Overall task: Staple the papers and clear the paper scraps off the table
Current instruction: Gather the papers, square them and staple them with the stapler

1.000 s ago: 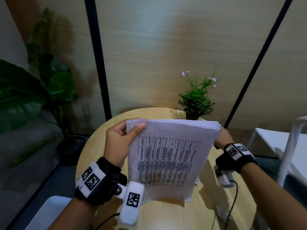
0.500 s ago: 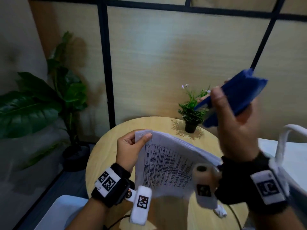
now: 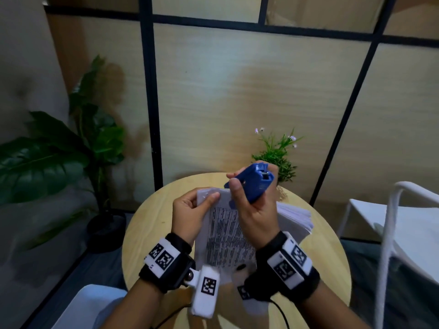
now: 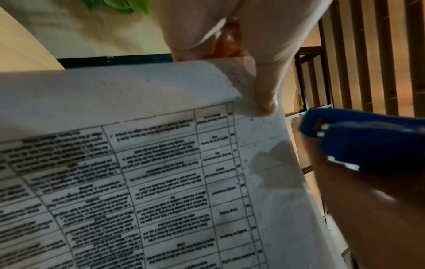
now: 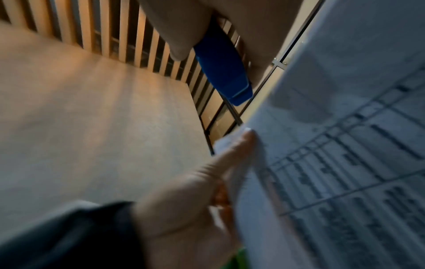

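A thick stack of printed papers [image 3: 225,236] is held up above the round wooden table [image 3: 147,224]. My left hand [image 3: 190,210] pinches the stack's top left corner, thumb on the front sheet; the same thumb [image 4: 264,87] and papers [image 4: 138,172] fill the left wrist view. My right hand [image 3: 251,210] grips a blue stapler [image 3: 251,181] just above the top edge of the papers, close to that corner. The stapler [image 5: 223,72] shows beside the papers [image 5: 345,145] in the right wrist view, and also the stapler [image 4: 368,145] at the right of the left wrist view. No paper scraps show.
A small potted plant [image 3: 278,157] stands at the table's far edge, behind the stapler. A large leafy plant [image 3: 59,157] stands on the floor at left. A white chair [image 3: 403,229] sits at right. Wall panels with black frames [image 3: 147,91] close the back.
My right hand came out from behind the papers with the blue stapler, swung high, and has come down to the top edge near the left-hand corner. The left hand kept its pinch.
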The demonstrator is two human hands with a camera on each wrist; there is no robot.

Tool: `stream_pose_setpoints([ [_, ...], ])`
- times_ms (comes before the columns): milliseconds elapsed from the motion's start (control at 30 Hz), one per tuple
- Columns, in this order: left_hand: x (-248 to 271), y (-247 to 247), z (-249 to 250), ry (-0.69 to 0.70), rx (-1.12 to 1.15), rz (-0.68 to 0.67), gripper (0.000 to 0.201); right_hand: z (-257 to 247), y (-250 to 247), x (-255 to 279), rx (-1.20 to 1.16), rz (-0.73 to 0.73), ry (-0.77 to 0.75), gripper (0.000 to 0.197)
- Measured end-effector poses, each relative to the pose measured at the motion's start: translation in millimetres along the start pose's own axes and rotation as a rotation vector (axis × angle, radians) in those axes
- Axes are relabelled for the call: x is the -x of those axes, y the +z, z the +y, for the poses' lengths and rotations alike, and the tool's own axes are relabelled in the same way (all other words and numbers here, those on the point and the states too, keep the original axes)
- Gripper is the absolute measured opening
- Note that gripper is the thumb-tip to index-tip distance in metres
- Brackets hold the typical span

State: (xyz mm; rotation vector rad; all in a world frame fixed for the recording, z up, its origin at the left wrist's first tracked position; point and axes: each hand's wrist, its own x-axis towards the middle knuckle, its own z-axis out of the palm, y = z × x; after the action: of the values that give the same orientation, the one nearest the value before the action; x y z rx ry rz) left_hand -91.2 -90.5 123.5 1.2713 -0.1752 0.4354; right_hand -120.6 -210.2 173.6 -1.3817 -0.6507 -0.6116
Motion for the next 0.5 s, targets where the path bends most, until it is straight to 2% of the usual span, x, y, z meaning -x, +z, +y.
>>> stream_pose_setpoints([
  [133,0.5,-0.1,2.8,0.025,-0.014,-0.065,0.015,19.0,-1.0,-12.2,0.161,-0.103,-0.024,0.034],
  [333,-4.4,-3.9,-2.2,0.0,0.011,-0.063,0.011,25.8,10.0,-24.9,0.46,-0.137,-0.109,0.021],
  [500,-4.7,-7.5,-3.2,-0.011,0.039,-0.074,0.016,29.8,24.3,-21.9,0.674,-0.227,-0.167,0.026],
])
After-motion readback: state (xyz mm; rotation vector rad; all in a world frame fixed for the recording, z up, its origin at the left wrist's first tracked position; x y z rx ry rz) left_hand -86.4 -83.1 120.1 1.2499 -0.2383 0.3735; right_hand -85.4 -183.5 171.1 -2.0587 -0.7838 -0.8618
